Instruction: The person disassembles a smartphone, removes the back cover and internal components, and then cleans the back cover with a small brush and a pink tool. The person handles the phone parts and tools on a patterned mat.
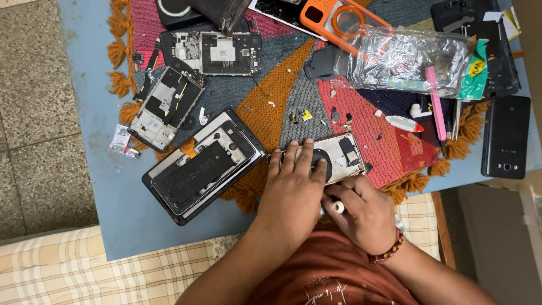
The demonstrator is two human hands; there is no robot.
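The opened phone point(333, 158) lay at the near edge of the mat point(271, 96), close to the table's point(113, 214) near edge, its long axis running left to right and tipped slightly up toward the right. It sat directly ahead of both my hands. My left hand point(293, 192) was flat on its left half, fingers spread forward over the dark round coil, pinning it down rather than gripping. My right hand point(361, 217) was just behind the phone's near edge, closed around a small white-tipped tool point(338, 207) that pointed left toward my left hand; this hand was the nearer one to the phone's right half.

Left of the phone, just beside it, a larger opened phone point(203, 166) lay slanted with its black battery showing. Farther toward the far left corner lay two stripped frames point(166, 107). Toward the far right, a clear plastic bag point(406, 59) lay on its side; I couldn't tell what was inside. An orange case point(341, 22) lay empty near it. A black phone point(505, 135) rested by the right edge.
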